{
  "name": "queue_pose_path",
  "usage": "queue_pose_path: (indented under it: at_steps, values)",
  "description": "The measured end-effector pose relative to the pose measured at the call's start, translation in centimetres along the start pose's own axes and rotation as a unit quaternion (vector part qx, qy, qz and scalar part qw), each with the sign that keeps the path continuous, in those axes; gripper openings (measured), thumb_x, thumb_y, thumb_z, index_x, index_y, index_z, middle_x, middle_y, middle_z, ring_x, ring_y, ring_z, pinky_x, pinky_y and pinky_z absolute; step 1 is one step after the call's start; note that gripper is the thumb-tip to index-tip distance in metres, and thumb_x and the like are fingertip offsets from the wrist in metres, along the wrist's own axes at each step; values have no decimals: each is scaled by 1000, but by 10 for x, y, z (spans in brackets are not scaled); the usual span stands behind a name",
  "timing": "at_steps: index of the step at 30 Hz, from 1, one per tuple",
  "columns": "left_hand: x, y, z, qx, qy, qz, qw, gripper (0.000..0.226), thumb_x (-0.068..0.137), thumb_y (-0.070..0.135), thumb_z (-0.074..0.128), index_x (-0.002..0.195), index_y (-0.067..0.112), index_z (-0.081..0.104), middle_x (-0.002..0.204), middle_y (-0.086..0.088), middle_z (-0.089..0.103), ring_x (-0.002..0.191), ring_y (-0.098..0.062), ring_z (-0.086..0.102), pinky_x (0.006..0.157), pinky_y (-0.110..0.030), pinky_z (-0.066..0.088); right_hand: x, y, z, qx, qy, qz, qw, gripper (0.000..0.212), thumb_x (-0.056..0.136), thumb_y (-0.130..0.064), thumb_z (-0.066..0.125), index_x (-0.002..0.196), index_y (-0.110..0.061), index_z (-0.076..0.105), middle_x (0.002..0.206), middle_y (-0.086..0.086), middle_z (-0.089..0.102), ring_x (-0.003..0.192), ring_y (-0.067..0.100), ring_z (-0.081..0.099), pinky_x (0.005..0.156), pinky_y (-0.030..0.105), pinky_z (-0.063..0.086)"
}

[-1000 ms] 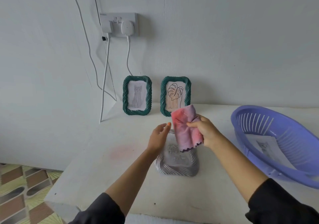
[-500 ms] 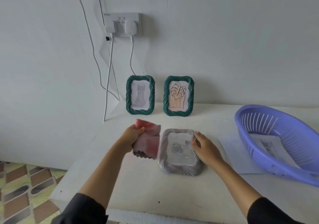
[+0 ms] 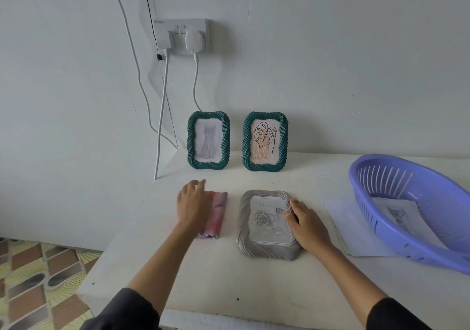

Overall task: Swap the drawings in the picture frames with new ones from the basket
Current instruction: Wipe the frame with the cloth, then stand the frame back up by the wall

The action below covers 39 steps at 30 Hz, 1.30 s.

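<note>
Fingers [image 3: 295,209] of right hand [image 3: 309,226] lie loose on grey frame [image 3: 264,224] rim; left hand [image 3: 193,206] flat on cloth [image 3: 217,214]. Frame stiff, ribbed, probably fragile: lift by long edges.

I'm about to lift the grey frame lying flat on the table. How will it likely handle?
The grey frame looks rigid, with a thick ribbed border, so it should probably lift without flexing. Its ridges likely give grip. The glossy pane over the rose drawing may be fragile, so hold the border, where the right hand rests.
</note>
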State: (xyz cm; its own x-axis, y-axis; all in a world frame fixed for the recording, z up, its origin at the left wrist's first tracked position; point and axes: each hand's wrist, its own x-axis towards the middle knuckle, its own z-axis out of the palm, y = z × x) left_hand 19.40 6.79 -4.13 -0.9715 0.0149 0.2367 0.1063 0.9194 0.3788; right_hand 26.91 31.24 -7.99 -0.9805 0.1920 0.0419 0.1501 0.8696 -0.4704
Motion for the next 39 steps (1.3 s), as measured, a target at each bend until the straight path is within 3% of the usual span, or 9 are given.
queue_pose_path:
  at_steps: [8,18,22,25,28,32,34,37,39]
  values:
    - [-14,0,32,126,-160,50,978,56,97,50,13,149,31,5,160,3,2,148,-18,1,119,-43,-2,-2,-3,-2,-2,-7,5,1000,52,99,-31,30,146,-12,20,155,4,21,144,14,18,117,28,10]
    - [-19,5,25,113,-150,18,982,59,97,50,10,150,27,0,160,-3,-6,147,-21,-11,114,-51,-15,-3,-4,-7,32,-30,20,999,53,99,-34,31,147,-15,19,156,2,21,143,16,20,115,29,15]
    - [-39,37,25,69,-72,17,995,58,98,47,18,147,17,21,156,-9,16,146,-26,3,116,-49,-9,-6,-5,-14,56,16,74,996,56,96,-40,37,143,-11,29,151,7,31,137,24,31,110,34,28]
    - [-56,58,33,95,-100,32,990,50,98,40,25,132,10,47,150,-11,25,143,-28,10,116,-49,-11,-12,-13,-16,-59,33,119,991,49,94,-44,38,117,-6,58,132,15,46,123,32,40,99,36,37]
    - [-58,65,38,97,-122,19,988,40,97,29,31,124,10,54,140,-10,36,140,-28,16,116,-51,-7,-19,-23,-12,-67,17,139,988,48,92,-44,41,108,-5,62,121,16,49,118,34,41,93,37,39]
    - [-51,68,33,31,-128,-20,991,34,93,22,37,114,9,60,134,-8,44,131,-28,28,114,-45,11,-17,-28,-11,80,49,174,980,31,81,-28,61,59,-11,49,83,16,48,82,29,55,59,29,37]
    - [-49,70,26,-4,-128,-36,991,33,92,22,40,113,7,61,133,-10,45,127,-29,32,109,-41,20,-14,-25,-14,196,51,199,959,44,76,-14,66,47,-16,33,59,7,38,54,20,39,48,28,22]
    - [-41,70,14,-132,-105,-52,984,26,90,21,49,104,9,68,125,-12,57,116,-29,47,94,-34,40,-11,-20,-23,374,36,219,900,13,74,1,67,62,-2,64,59,6,52,57,16,46,50,26,29]
    - [-31,68,7,-307,-117,-73,942,12,85,14,58,85,11,70,99,-10,66,88,-23,58,69,-27,47,-8,-18,-34,482,12,229,846,4,77,4,64,80,5,66,65,11,62,61,20,53,54,25,38]
